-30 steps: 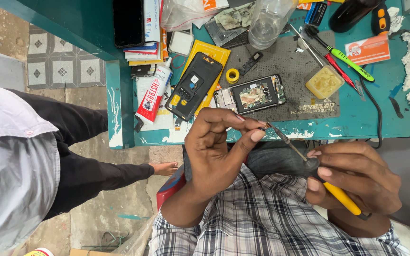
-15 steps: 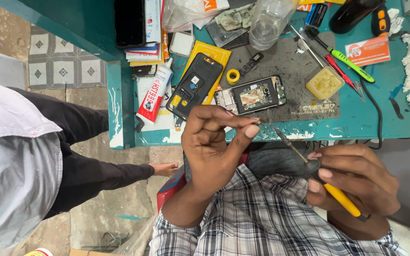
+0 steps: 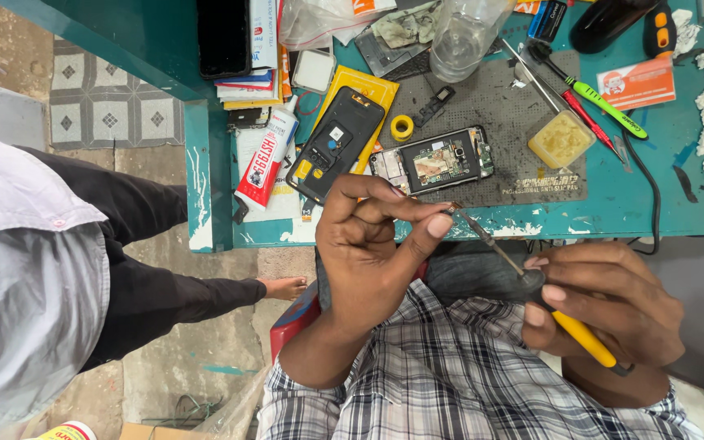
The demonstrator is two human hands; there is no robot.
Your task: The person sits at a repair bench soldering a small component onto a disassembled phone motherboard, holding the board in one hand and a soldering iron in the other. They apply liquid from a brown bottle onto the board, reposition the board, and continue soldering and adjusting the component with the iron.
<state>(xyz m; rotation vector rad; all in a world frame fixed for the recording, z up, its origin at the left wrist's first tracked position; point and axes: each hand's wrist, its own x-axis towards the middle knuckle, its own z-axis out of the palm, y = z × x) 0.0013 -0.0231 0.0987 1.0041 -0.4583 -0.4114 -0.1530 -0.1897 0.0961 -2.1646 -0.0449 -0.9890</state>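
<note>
Head view: the right hand is closed around a screwdriver with a yellow handle and a thin metal shaft, held in front of the person's plaid shirt, just off the bench's near edge. The left hand is curled, thumb and forefinger pinched together at the shaft's tip; whether a tiny part sits between them cannot be told.

On the teal bench, an opened phone with its circuit board bare lies on a grey work mat close to the near edge, just beyond the left hand. Beside it, toward the left edge, a black back cover rests on a yellow sheet, and a glue tube lies further left. A small yellow tape roll sits on the mat. A second person in dark trousers stands off the bench's left end.
</note>
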